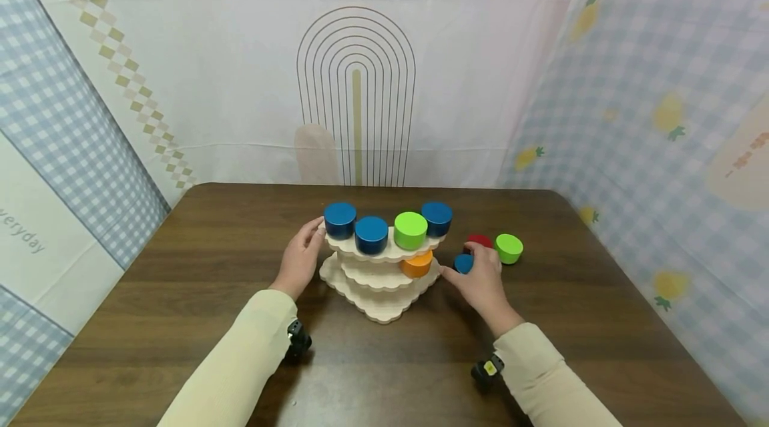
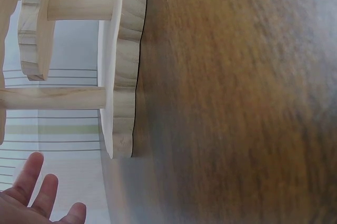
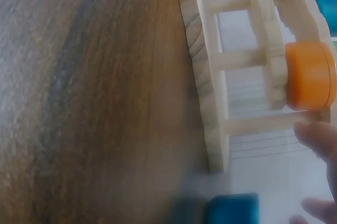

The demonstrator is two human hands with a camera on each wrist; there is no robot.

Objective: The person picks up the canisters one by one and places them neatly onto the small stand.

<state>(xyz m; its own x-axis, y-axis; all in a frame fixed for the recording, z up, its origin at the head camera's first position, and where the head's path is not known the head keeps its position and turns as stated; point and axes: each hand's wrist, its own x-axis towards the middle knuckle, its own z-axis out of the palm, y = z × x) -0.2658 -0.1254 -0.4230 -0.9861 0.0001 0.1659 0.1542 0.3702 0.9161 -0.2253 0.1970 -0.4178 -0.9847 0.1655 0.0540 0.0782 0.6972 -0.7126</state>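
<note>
Hands, two, well apart: left hand (image 1: pixel 300 257), fingers loosely spread, at the left edge of the top tier of a wooden stand (image 1: pixel 382 312); right hand (image 1: pixel 482 280), thumb and fingers apart, just beside a blue cylinder (image 1: pixel 462 264); fingertip contact, cannot tell.
Stand, one: pale, three scalloped tiers, round posts, upright between the hands on the table (image 1: pixel 384 387).
Cylinders, eight: top tier, three blue cylinders (image 1: pixel 371 235) and one green cylinder (image 1: pixel 411 231); middle tier, one orange cylinder (image 1: pixel 416 265); table, right of the stand, the blue one named above, one red cylinder (image 1: pixel 479 240), one lime cylinder (image 1: pixel 509 249).
Wrist devices (image 1: pixel 297 340), two, black; the right bears a yellow-green patch.
Sleeves (image 1: pixel 240 353), two, pale yellow.
Writing: "veryday", cut off at the left, on the left cloth (image 1: pixel 36 207); a small orange print on the right cloth (image 1: pixel 649 67), unreadable.
</note>
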